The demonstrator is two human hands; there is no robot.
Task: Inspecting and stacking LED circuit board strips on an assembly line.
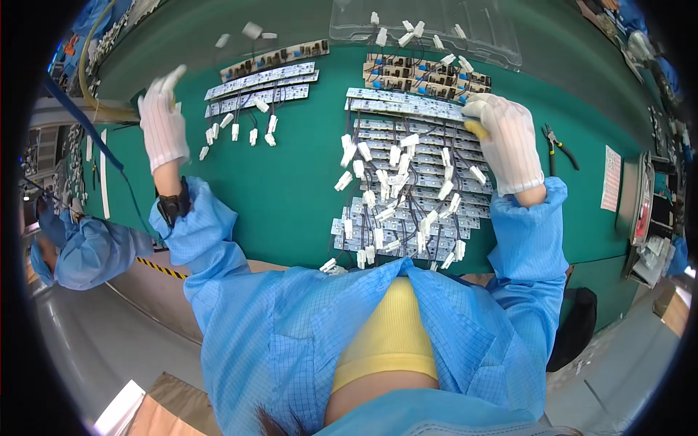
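Note:
My left hand (164,122), in a white striped glove, is raised at the left side of the green table. Its fingers are stretched out and hold nothing. In a matching glove, my right hand (504,134) has its fingers closed on the right end of a long white circuit board strip (403,105). Below that strip lie rows of similar circuit boards (465,190), overlaid with dark wires and white plug connectors (398,182). Above it are brown boards with components (385,73). Left of these lies a smaller group of white strips (265,81) with a brown board (276,58).
A clear plastic tray (429,33) lies at the far edge of the green mat (291,185). Pliers with black and yellow handles (560,150) and a printed sheet (611,178) lie to the right. A blue cable (83,120) hangs left, near another person's blue sleeve (102,251).

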